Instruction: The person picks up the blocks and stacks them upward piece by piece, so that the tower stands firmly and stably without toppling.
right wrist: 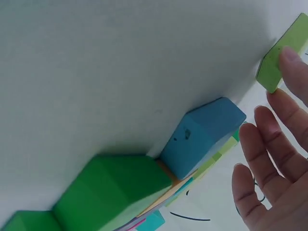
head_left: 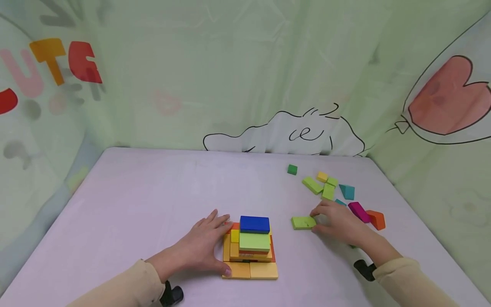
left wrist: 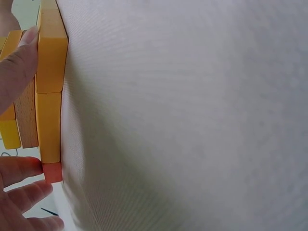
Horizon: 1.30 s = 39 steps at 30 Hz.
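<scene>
A layered stack of wooden blocks stands near the table's front, with a blue block (head_left: 255, 224) on top, a light green block (head_left: 254, 242) in front and orange blocks (head_left: 264, 270) at the base. Along its left side, my left hand (head_left: 203, 243) lies with fingers spread. Its thumb touches the front of the stack; in the left wrist view a fingertip meets a red block (left wrist: 53, 172) at the base's far end. To the right, my right hand (head_left: 339, 219) pinches a light green rectangular block (head_left: 301, 223) by its right end, between thumb and index finger. The other fingers touch nothing.
Loose blocks lie at the right: dark green (head_left: 292, 169), yellow (head_left: 322, 176), several light green, a teal wedge (head_left: 347, 192), a magenta block (head_left: 359, 212) and an orange block (head_left: 376, 219). A large green block (right wrist: 110, 192) shows close to the right wrist. Printed curtains hang behind the table.
</scene>
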Each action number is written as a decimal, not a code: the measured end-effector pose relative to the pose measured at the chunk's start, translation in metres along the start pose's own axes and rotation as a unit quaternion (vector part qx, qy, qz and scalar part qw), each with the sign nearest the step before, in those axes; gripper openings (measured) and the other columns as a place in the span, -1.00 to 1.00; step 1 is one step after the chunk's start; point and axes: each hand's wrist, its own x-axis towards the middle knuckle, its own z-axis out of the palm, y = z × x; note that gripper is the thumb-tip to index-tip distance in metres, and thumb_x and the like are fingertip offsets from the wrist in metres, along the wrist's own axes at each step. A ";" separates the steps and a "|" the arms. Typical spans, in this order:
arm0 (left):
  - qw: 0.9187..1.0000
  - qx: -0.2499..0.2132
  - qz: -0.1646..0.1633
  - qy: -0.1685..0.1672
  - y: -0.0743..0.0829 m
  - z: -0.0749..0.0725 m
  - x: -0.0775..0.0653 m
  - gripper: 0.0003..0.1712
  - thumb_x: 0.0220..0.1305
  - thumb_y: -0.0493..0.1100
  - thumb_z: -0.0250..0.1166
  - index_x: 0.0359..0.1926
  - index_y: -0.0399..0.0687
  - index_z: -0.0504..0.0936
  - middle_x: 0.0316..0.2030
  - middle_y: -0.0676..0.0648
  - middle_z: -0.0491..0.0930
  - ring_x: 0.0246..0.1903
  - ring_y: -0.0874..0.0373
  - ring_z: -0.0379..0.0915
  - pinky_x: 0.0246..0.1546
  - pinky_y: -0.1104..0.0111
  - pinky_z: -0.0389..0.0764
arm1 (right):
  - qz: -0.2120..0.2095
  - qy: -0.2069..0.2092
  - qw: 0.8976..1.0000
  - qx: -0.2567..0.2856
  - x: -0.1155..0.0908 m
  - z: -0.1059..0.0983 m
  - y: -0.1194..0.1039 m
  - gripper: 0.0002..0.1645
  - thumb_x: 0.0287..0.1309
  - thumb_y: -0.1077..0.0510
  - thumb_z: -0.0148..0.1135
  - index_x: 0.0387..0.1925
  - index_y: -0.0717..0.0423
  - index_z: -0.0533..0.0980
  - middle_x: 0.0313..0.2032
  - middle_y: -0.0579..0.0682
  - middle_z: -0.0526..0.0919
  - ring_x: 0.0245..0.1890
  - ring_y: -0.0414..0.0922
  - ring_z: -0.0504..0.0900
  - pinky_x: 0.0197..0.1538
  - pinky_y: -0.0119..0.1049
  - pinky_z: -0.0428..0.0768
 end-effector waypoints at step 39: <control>1.000 -0.008 0.004 -0.001 0.001 -0.002 -0.003 0.22 -0.15 0.30 0.62 0.49 -0.07 0.35 0.56 -0.11 0.19 0.61 -0.25 -0.14 0.52 -0.24 0.12 | -0.186 0.169 0.962 -0.107 -0.021 -0.026 -0.149 -0.54 -0.14 -0.11 0.67 -0.21 -0.07 0.66 -0.21 -0.18 0.69 -0.10 -0.18 0.62 -0.03 -0.15 0.65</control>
